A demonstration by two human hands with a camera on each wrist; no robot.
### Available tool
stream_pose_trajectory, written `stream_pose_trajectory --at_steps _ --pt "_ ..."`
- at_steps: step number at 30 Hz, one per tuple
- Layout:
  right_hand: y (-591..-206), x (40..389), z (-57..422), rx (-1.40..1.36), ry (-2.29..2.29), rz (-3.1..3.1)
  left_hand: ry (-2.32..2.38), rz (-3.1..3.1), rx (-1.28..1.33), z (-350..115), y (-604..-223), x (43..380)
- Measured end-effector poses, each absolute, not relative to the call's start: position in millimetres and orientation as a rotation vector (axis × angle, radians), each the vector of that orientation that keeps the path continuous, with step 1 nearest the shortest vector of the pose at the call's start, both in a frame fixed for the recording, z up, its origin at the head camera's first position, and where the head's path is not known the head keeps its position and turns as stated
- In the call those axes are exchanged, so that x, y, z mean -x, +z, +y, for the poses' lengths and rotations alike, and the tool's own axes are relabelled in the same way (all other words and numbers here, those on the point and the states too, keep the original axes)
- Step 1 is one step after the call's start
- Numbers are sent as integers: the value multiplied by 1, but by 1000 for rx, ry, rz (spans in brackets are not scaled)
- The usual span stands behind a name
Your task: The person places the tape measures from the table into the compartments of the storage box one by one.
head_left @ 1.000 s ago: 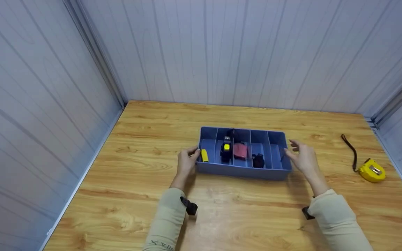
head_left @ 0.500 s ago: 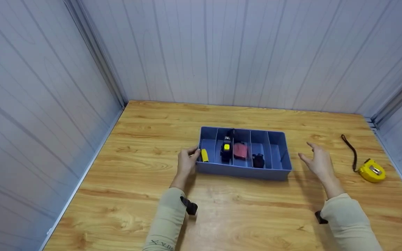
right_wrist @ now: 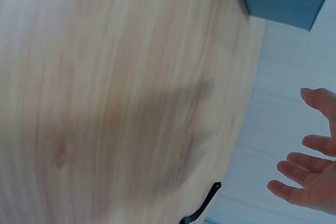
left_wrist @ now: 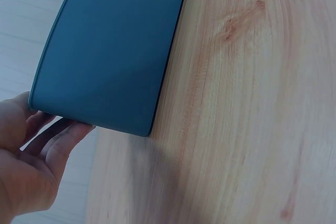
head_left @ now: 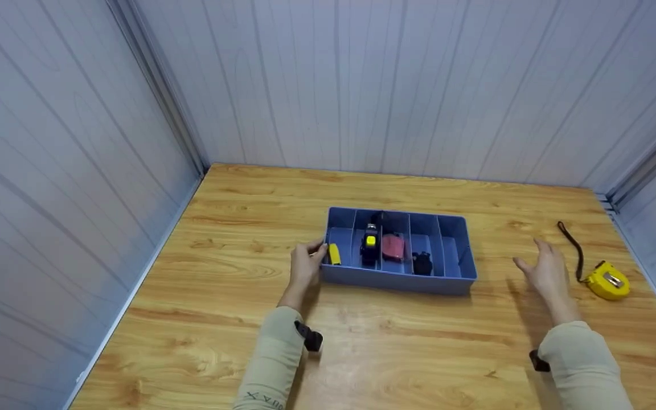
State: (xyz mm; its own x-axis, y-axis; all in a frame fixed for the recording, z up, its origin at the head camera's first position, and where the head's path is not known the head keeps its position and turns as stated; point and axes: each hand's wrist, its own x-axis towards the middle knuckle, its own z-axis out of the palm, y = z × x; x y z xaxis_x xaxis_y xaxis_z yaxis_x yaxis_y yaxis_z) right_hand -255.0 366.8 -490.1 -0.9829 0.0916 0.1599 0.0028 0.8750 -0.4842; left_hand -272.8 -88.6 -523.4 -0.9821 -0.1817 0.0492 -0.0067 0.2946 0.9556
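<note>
A blue-grey divided box [head_left: 399, 285] stands on the wooden table in the head view. My left hand [head_left: 304, 266] pinches its left end wall, thumb at the rim and fingers against the outer side; the left wrist view shows these fingers [left_wrist: 63, 140] under the rim. Inside lie a small yellow item [head_left: 334, 254], a black item with a yellow top [head_left: 369, 245], a reddish item [head_left: 393, 247] and a black item [head_left: 422, 263], in separate compartments. My right hand [head_left: 550, 276] is above the table with fingers spread, holding nothing, between the box and a yellow tape measure [head_left: 608, 281].
The tape measure's black wrist strap [head_left: 573, 247] stretches toward the back. Pale panel walls [head_left: 328, 85] enclose the wooden table [head_left: 237, 228] at the back and both sides. Dark cameras sit on both sleeves.
My right hand has left the box's right end and moved right, toward the tape measure. The left hand keeps its hold, and the box has not visibly moved.
</note>
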Motion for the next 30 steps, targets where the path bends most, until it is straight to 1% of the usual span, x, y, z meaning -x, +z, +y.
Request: stream_pose_trajectory --at_steps 14,20,30 --pt "-501 261 409 273 724 -2950 -1783 -2396 -184 -89 -522 272" --pt "-502 260 425 412 743 -2998 -1794 -2391 -147 -89 -522 272" --pt "-509 254 447 549 772 -3001 -1755 -2417 -114 -89 -523 271"
